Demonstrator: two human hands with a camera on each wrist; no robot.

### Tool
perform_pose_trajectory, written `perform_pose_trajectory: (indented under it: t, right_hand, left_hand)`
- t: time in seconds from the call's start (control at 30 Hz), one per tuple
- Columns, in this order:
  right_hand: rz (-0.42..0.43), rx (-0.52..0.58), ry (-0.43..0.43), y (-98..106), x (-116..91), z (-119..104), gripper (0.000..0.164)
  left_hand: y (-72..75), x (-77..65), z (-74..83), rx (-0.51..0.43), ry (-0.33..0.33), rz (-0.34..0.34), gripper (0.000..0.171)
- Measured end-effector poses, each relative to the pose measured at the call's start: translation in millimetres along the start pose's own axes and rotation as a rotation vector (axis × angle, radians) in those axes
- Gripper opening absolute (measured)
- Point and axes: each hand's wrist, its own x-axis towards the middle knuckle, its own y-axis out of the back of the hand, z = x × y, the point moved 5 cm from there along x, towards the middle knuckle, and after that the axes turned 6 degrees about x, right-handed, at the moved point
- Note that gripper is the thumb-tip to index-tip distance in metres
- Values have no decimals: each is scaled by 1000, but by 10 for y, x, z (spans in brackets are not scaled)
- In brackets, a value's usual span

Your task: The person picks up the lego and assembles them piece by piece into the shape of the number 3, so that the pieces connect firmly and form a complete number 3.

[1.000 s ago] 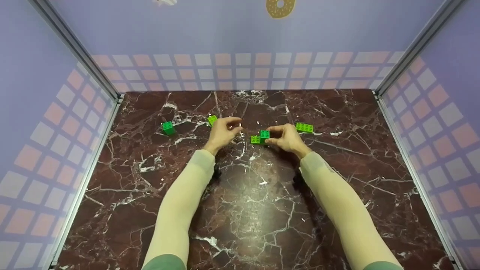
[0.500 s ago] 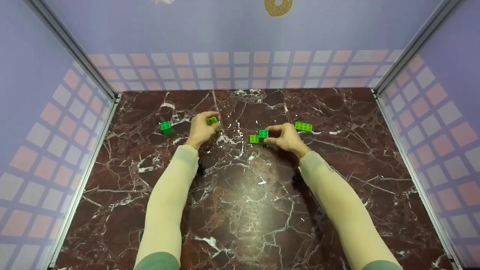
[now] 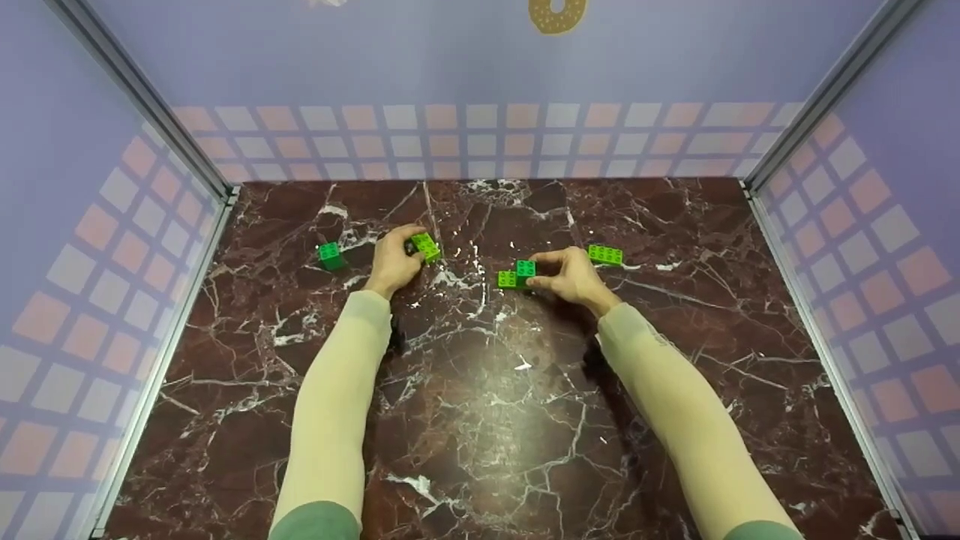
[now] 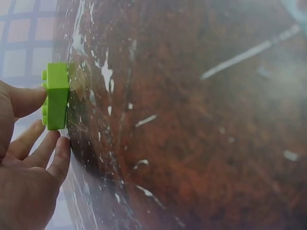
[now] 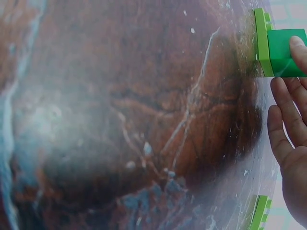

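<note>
My left hand [image 3: 395,260] is at a lime green toy building brick [image 3: 426,247], thumb and fingers round its two ends. In the left wrist view the thumb lies against this lime brick [image 4: 57,96], with fingertips at its lower end. My right hand [image 3: 574,277] pinches a green square brick [image 3: 526,268], which sits on the right part of a flat lime brick [image 3: 507,280]. In the right wrist view my thumb presses the side of the green brick [image 5: 283,52], joined flush to the lime brick [image 5: 262,43].
Another green square brick [image 3: 330,256] stands to the left of my left hand. A long lime brick [image 3: 605,255] lies behind and right of my right hand. The marbled tabletop [image 3: 480,420] is bounded by walls at the back and both sides.
My left hand has moved left from the middle to the lime brick and closed round it; the brick has shifted slightly toward me. The right hand keeps its hold on the green brick.
</note>
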Motion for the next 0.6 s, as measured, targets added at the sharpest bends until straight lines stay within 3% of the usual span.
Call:
perform_pose_trajectory:
  t: [0.13, 0.37, 0.4, 0.53, 0.6]
  right_hand:
    - [9, -1, 7, -6, -5, 5, 35]
    - [9, 5, 11, -11, 0, 10, 34]
    - [8, 5, 10, -12, 2, 12, 34]
    - [7, 5, -3, -8, -3, 13, 35]
    - [8, -5, -3, -4, -7, 16, 36]
  left_hand:
    - [49, -64, 49, -2, 30, 10, 50]
    - [343, -327, 531, -57, 123, -47, 50]
    - [327, -325, 486, -73, 119, -48, 50]
    - [347, -357, 577, -70, 134, -91, 57]
    - [278, -307, 510, -56, 124, -109, 61]
